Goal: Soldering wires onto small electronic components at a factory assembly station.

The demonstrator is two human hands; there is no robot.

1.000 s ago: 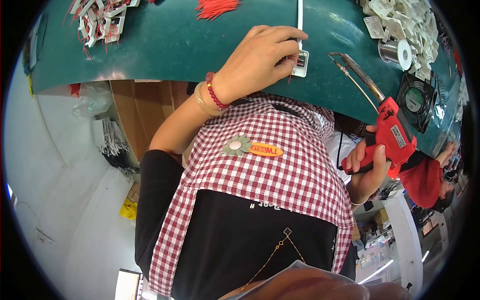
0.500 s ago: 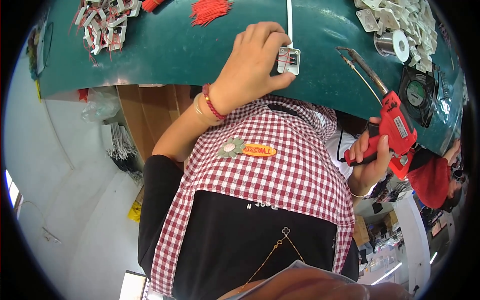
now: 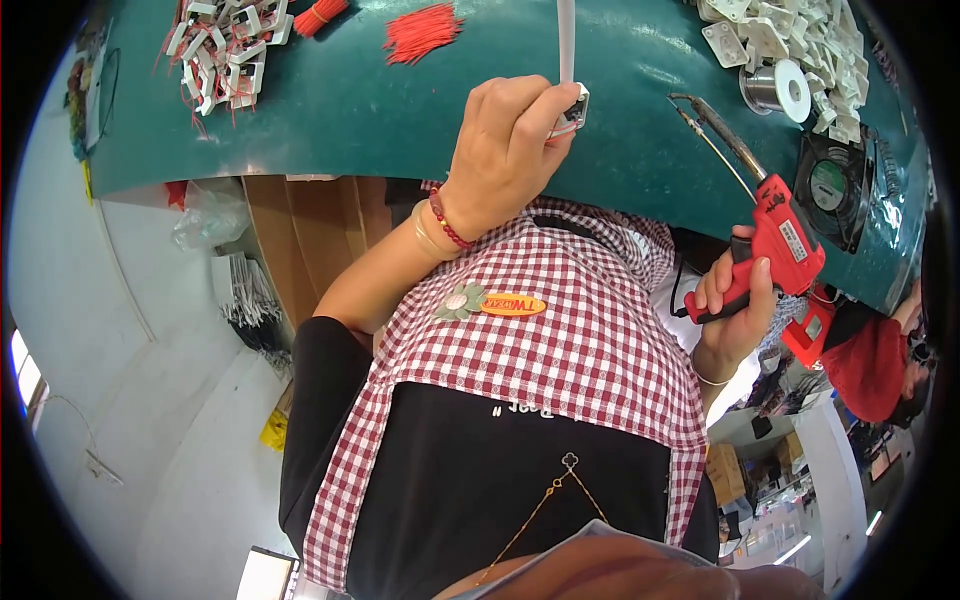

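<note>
Between the thumb and fingers of my left hand (image 3: 505,145) is a small white plastic housing (image 3: 573,112), tilted up from the green table (image 3: 330,120). A white strip (image 3: 567,40) runs from the housing to the far edge of the picture. The hand covers most of the housing's inside. My right hand (image 3: 738,295) is wrapped round the grip of a red soldering gun (image 3: 783,240). Its metal tip (image 3: 690,100) points to the far left over the table, apart from the housing.
Wired white housings (image 3: 225,55) lie heaped at the far left, beside bundled red wires (image 3: 320,14) and loose red wires (image 3: 424,32). At the far right are blank white housings (image 3: 775,32), a solder spool (image 3: 778,92) and a black fan (image 3: 833,190). Another person in red (image 3: 868,370) sits at the right.
My left hand has tilted the housing up off the table, turning its open face partly away and moving it slightly left. The soldering gun has shifted only a little.
</note>
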